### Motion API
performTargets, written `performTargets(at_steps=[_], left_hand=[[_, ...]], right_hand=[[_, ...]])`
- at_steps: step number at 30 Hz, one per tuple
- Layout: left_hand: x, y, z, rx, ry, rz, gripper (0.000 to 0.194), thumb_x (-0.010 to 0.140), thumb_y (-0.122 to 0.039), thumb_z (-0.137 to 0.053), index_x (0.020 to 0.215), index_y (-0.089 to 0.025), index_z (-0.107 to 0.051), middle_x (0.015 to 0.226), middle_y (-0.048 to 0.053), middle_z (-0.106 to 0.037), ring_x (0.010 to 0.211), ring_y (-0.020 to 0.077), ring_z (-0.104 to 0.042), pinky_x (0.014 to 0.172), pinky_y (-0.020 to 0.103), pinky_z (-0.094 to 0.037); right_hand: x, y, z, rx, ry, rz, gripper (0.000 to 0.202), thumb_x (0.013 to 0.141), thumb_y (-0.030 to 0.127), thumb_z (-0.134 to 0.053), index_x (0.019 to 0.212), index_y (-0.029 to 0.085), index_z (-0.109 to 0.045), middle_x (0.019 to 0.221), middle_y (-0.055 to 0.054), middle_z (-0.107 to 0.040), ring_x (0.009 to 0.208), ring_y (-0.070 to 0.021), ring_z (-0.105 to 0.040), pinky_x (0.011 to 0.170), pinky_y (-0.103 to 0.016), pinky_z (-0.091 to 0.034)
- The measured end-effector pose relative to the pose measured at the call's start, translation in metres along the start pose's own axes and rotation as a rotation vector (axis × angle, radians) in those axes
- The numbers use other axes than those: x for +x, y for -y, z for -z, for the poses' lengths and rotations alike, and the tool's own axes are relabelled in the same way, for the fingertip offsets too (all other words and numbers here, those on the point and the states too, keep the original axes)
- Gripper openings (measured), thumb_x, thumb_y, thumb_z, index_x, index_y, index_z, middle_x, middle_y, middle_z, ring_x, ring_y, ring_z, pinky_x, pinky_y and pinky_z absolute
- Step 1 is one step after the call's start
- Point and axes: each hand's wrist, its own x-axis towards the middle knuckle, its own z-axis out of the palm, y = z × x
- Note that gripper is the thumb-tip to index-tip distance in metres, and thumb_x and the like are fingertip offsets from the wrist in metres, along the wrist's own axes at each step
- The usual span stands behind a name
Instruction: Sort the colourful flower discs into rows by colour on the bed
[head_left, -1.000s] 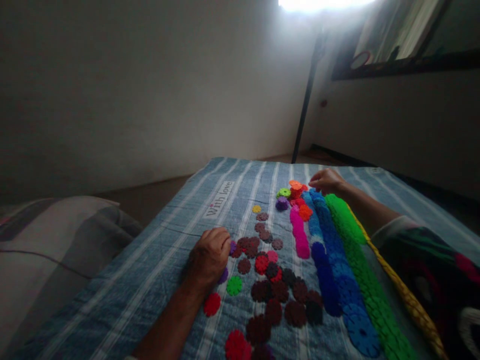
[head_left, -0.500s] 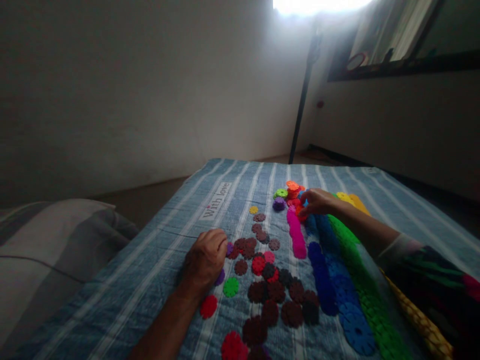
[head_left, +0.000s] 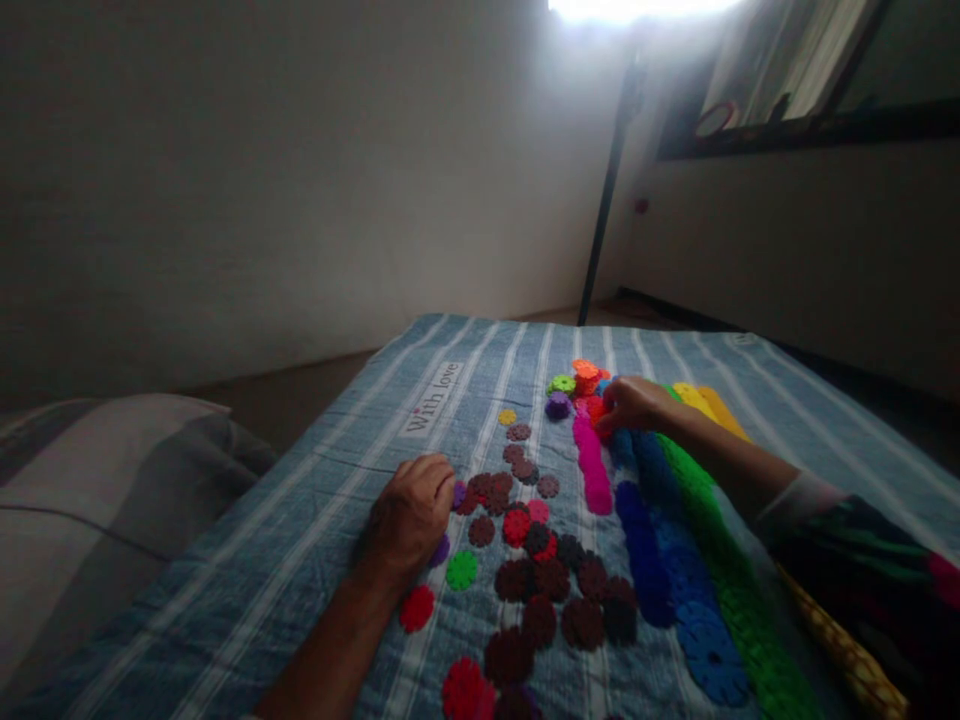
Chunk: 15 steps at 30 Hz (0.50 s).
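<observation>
My left hand (head_left: 411, 510) rests on the striped cloth with its fingers curled in; whatever they may hold is hidden. Partly behind it show purple notched discs (head_left: 440, 549), with a green disc (head_left: 461, 570) and a red disc (head_left: 417, 608) close by. Farther off, my right hand (head_left: 634, 405) pinches at a red notched disc (head_left: 598, 412) at the edge of a small mixed pile. Orange discs (head_left: 586, 372), a lime disc (head_left: 561, 384) and a purple disc (head_left: 558, 405) lie around it. A row of overlapping pink discs (head_left: 595, 475) runs toward me from there.
Brown discs (head_left: 583, 623) lie scattered between my hands, some overlapping. Long rows of dark blue discs (head_left: 649, 570), blue discs (head_left: 701, 620), green discs (head_left: 712, 560) and yellow discs (head_left: 847, 650) stretch along the right. A lamp stand (head_left: 606, 200) rises behind the striped cloth (head_left: 360, 430).
My right thumb and fingers have drawn together over the red discs, covering a bit of blue that showed there. My left hand stays in place.
</observation>
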Motion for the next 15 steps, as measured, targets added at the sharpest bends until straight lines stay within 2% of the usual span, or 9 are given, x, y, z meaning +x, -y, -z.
performTargets(at_steps=[3,6,15], left_hand=[[-0.0007,0.0006,-0.0003,-0.006,0.007,-0.005,0.024,0.088,-0.019,-0.043,0.080,-0.018,-0.066,0.089,0.007,-0.071,0.085,0.0207,-0.062,0.078,0.034,-0.052],[-0.0006,0.0011,-0.0004,-0.011,0.006,0.000,0.023,0.087,-0.018,-0.043,0.081,-0.018,-0.066,0.090,0.007,-0.071,0.086,0.0207,-0.063,0.079,0.034,-0.052],[0.0004,-0.0012,0.0010,-0.023,0.015,0.035,0.024,0.086,-0.019,-0.043,0.080,-0.019,-0.066,0.090,0.006,-0.071,0.086,0.0199,-0.063,0.080,0.034,-0.052]], right_hand=[[-0.0004,0.0000,-0.0013,0.002,-0.040,0.018,0.023,0.067,0.041,-0.074,0.079,0.021,-0.072,0.073,-0.003,-0.065,0.068,-0.0172,-0.058,0.052,-0.024,-0.030],[-0.0011,-0.0005,-0.0022,0.038,-0.059,0.029,0.022,0.066,0.039,-0.074,0.077,0.020,-0.072,0.071,-0.002,-0.063,0.068,-0.0177,-0.059,0.052,-0.024,-0.030],[0.0040,-0.0088,-0.0076,0.347,0.021,0.034,0.015,0.070,0.031,-0.071,0.071,0.017,-0.067,0.049,0.005,-0.052,0.041,-0.0111,-0.052,0.043,-0.021,-0.033]])
